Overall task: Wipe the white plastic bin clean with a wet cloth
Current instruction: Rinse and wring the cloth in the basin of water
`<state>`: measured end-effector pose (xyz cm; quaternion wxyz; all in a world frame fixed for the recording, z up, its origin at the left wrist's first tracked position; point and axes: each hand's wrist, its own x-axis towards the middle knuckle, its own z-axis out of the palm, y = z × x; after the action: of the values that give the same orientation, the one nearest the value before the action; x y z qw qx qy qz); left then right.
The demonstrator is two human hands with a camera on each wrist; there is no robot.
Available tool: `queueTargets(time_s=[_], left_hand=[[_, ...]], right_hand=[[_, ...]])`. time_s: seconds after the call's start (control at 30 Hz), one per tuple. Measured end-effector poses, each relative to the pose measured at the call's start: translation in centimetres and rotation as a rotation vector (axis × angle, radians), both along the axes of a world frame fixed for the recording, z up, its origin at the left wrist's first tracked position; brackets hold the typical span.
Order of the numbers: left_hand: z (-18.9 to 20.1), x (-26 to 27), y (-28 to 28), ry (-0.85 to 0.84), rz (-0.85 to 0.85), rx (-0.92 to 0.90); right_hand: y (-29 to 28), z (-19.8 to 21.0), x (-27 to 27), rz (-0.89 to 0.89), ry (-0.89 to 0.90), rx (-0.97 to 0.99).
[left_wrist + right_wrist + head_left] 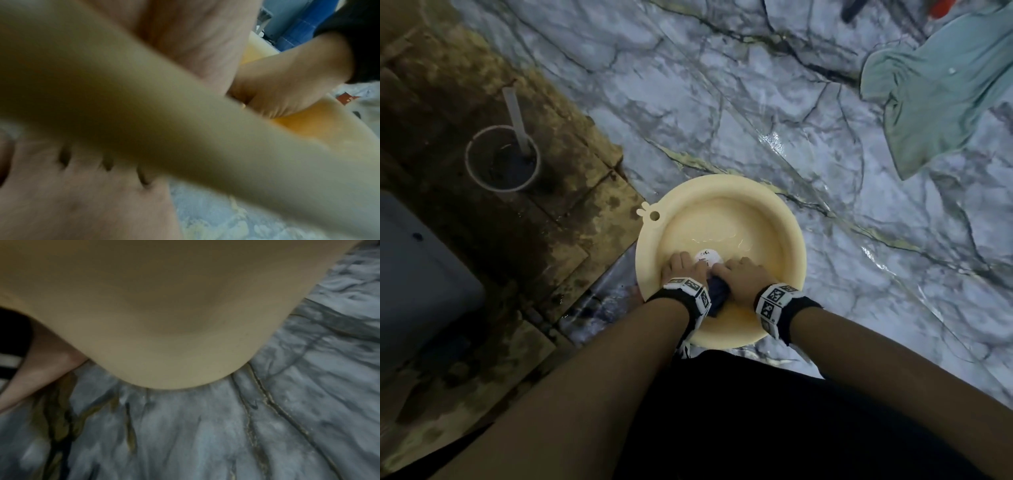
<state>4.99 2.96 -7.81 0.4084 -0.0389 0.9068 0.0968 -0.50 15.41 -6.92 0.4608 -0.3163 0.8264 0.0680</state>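
A round cream plastic bin (787, 240) stands on the marble-patterned floor (722, 102), with shallow water and a white round label (708, 257) at its bottom. Both my hands are inside it at the near side. My left hand (683, 267) and right hand (743, 274) curl round a dark wet cloth (717, 293) bunched between them. In the left wrist view the bin's blurred rim (185, 121) crosses the picture, with my right hand (287, 84) behind it. The right wrist view shows only the bin's outer wall (164, 305) and the floor (226, 434).
A grey cup with a stick in it (503, 159) stands on stained brown tiles (571, 219) to the left. A pale green cloth (941, 92) lies at the far right. A grey-white box (414, 274) sits at the left edge. A bare foot (82, 186) is beside the bin.
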Motion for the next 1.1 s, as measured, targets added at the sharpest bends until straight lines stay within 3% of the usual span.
queueTargets(time_s=[0.13,0.27,0.4,0.47,0.57,0.73,0.87,1.1], left_hand=[[0.8,-1.1,-0.5,-0.122,0.06,0.112],[1.3,-3.0,-1.5,-0.293,0.269,0.387],[4.3,-3.3,-2.7,-0.058,0.588,0.665],[5.6,-3.7,-2.6,-0.095,0.728,0.8],[6.5,-4.3,-2.3,-0.158,0.841,0.846],[7.0,-4.6,-2.7,-0.163,0.849,0.92],[6.8,-4.2,-2.2,-0.01,0.636,0.759],[5.7,-3.3,-1.3,0.077,0.618,0.682]], right_hand=[[0.2,1.4,-0.9,-0.242,-0.228,-0.109],[1.2,3.6,-1.8,-0.614,-0.264,-0.303],[1.7,5.4,-1.9,-0.796,-0.277,-0.58],[1.5,6.2,-1.7,-0.915,-0.285,-0.699],[1.0,7.2,-1.4,-1.111,-0.32,-0.806],[1.1,7.4,-0.4,-1.167,-0.234,-0.908],[1.0,6.8,0.3,-1.17,-0.139,-0.977],[0.5,5.3,0.9,-1.048,0.058,-0.856]])
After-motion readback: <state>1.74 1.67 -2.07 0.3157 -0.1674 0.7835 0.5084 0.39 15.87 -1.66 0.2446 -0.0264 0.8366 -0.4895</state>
